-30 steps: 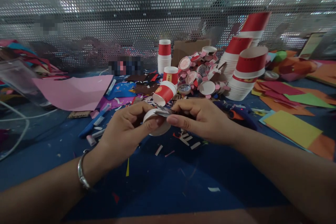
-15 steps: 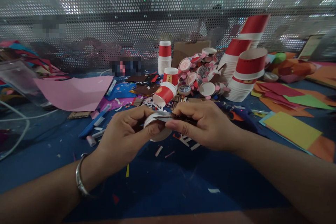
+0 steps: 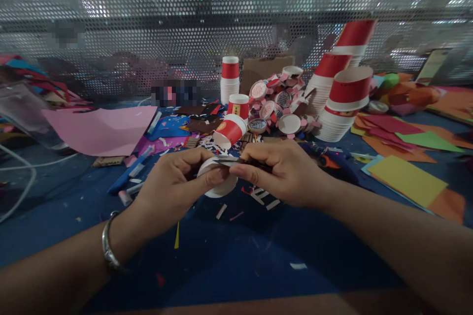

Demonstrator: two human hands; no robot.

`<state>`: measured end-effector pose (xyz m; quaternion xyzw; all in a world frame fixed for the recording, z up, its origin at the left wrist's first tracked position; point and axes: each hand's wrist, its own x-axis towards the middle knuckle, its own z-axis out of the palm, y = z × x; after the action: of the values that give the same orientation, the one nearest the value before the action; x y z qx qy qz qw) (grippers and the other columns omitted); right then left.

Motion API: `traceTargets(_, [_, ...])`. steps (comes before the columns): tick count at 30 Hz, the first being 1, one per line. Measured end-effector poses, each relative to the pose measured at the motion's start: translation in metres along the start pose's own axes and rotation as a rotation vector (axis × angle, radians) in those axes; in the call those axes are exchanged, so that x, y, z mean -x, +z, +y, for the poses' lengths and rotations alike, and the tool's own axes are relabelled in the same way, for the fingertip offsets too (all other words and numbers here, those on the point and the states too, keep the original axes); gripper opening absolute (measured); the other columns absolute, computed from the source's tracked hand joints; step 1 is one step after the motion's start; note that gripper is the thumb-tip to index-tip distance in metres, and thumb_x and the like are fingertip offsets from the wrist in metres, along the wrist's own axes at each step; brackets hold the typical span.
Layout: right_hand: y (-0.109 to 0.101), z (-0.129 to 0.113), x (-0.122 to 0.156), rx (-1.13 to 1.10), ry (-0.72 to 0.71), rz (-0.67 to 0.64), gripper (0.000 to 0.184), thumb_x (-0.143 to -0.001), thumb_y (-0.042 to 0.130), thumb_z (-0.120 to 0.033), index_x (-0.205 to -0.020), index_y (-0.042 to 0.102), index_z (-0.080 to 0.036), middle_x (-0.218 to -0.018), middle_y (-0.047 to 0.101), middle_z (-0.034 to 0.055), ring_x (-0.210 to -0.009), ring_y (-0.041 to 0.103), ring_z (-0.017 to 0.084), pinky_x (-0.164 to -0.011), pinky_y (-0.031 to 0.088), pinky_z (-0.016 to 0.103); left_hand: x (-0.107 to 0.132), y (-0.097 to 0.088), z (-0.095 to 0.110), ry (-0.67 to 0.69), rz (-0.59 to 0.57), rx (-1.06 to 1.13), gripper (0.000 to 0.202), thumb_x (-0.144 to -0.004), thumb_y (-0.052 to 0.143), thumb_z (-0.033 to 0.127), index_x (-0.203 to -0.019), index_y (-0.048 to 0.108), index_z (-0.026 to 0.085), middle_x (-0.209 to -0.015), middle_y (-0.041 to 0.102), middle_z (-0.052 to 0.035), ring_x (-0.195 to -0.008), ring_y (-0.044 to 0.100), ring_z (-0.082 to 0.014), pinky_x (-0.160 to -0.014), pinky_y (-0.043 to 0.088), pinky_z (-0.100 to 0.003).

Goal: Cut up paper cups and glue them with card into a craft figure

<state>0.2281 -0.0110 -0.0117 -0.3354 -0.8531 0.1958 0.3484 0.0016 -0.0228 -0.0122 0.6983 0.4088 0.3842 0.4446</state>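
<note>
White paper shows between the two hands: a round white paper cup piece (image 3: 219,183), held up off the counter in the middle of the view. The left hand (image 3: 173,191) pinches it, thumb pressed on the near face and the other fingers curled behind it, with a silver metal bangle (image 3: 107,248) on that wrist. The right hand (image 3: 285,173) is closed tight around small grey metal scissors (image 3: 223,160). Only their thin blades show, lying across the top edge of the paper piece; the handles are hidden inside the fist. The thumbs of the two hands almost touch over the piece.

Just below the hands, white and pink paper scraps (image 3: 221,210) lie scattered on the dark blue counter (image 3: 229,261). A blue marker pen (image 3: 130,174) lies to the left of the left hand. Just beyond the hands, a red-and-white paper cup on its side (image 3: 231,131) points its mouth toward the person, with an upright red-and-white paper cup (image 3: 238,106) behind it. Right of these is a heap of cut round cup bottoms and pink bits (image 3: 281,103), then leaning stacks of red-and-white paper cups (image 3: 343,103). A large pink paper sheet (image 3: 105,130) lies far left and a yellow paper sheet (image 3: 406,179) far right. A perforated metal screen (image 3: 185,34) closes the back.
</note>
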Motion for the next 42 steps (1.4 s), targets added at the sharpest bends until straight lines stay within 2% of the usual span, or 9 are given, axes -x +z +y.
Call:
traceTargets(5, [0.001,0.001,0.0,-0.022,0.008,0.006,0.045,-0.101,0.06,-0.047,-0.068,0.057,-0.017,-0.061,0.054,-0.0026,-0.058,0.05,0.008,-0.056,0.034,0.022,0.0,-0.001,0.003,-0.005,0.01,-0.038,0.022,-0.086,0.077,0.039,-0.082,0.071,0.018,-0.073,0.063,0.0008,-0.065,0.051,-0.0114,-0.058,0.04,-0.022])
traceTargets(10, [0.002,0.001,0.0,-0.044,0.012,0.007,0.044,-0.1,0.061,-0.046,-0.068,0.057,-0.017,-0.06,0.052,-0.0035,-0.058,0.049,0.008,-0.056,0.034,0.023,0.0,0.0,0.002,-0.056,0.015,0.022,0.024,-0.084,0.079,0.041,-0.084,0.072,0.018,-0.075,0.065,-0.0001,-0.067,0.055,-0.013,-0.06,0.043,-0.024])
traceTargets(14, [0.001,-0.001,0.0,-0.076,0.031,-0.002,0.048,-0.102,0.057,-0.048,-0.066,0.054,-0.017,-0.06,0.049,-0.0037,-0.058,0.046,0.009,-0.057,0.033,0.024,0.001,0.0,-0.001,-0.11,0.03,0.054,0.027,-0.084,0.079,0.042,-0.081,0.07,0.017,-0.076,0.066,-0.0015,-0.064,0.054,-0.0124,-0.055,0.039,-0.023])
traceTargets(20, [0.002,0.006,-0.004,-0.193,0.235,0.008,0.05,-0.096,0.062,-0.061,-0.069,0.056,-0.018,-0.062,0.051,-0.0032,-0.056,0.042,0.01,-0.052,0.028,0.026,0.002,0.002,-0.001,-0.15,0.042,0.143,0.028,-0.082,0.082,0.044,-0.085,0.076,0.016,-0.077,0.07,-0.0037,-0.065,0.059,-0.0138,-0.056,0.044,-0.024])
traceTargets(26, [0.007,0.018,-0.005,-0.496,0.375,-0.04,0.05,-0.091,0.066,-0.065,-0.073,0.056,-0.019,-0.059,0.043,-0.0066,-0.051,0.035,0.008,-0.048,0.021,0.025,0.002,0.004,-0.001,-0.214,0.06,0.253,0.028,-0.077,0.088,0.038,-0.091,0.076,0.018,-0.084,0.073,-0.0029,-0.073,0.063,-0.0135,-0.065,0.048,-0.024])
traceTargets(30, [0.008,0.012,-0.006,-0.595,0.362,-0.101,0.044,-0.085,0.076,-0.058,-0.08,0.062,-0.017,-0.063,0.044,-0.0065,-0.055,0.035,0.008,-0.05,0.022,0.024,0.001,0.006,0.0,-0.202,0.025,0.324,0.03,-0.076,0.09,0.031,-0.099,0.075,0.019,-0.089,0.073,-0.0008,-0.076,0.064,-0.0126,-0.068,0.051,-0.023])
traceTargets(34, [0.006,0.006,-0.008,-0.655,0.346,-0.148,0.042,-0.079,0.082,-0.054,-0.08,0.066,-0.015,-0.069,0.051,-0.0043,-0.062,0.041,0.009,-0.055,0.03,0.023,0.0,0.005,-0.001,-0.197,-0.002,0.295,0.04,-0.076,0.09,0.027,-0.11,0.071,0.021,-0.1,0.074,-0.002,-0.088,0.067,-0.0138,-0.078,0.053,-0.023])
traceTargets(37, [0.005,0.007,-0.008,-0.69,0.362,-0.126,0.041,-0.077,0.084,-0.052,-0.081,0.066,-0.015,-0.072,0.054,-0.0034,-0.064,0.043,0.009,-0.056,0.033,0.023,0.001,0.005,0.0,-0.193,-0.006,0.32,0.044,-0.077,0.089,0.026,-0.116,0.068,0.021,-0.107,0.074,-0.0035,-0.095,0.068,-0.0149,-0.083,0.054,-0.023])
traceTargets(42, [0.005,0.012,-0.007,-0.778,0.408,-0.056,0.039,-0.079,0.083,-0.051,-0.082,0.063,-0.017,-0.064,0.049,-0.0059,-0.055,0.04,0.008,-0.049,0.026,0.023,0.001,0.005,0.001,-0.071,-0.023,0.387,0.052,-0.074,0.091,0.016,-0.119,0.066,0.026,-0.109,0.075,-0.0018,-0.097,0.07,-0.0132,-0.083,0.055,-0.021])
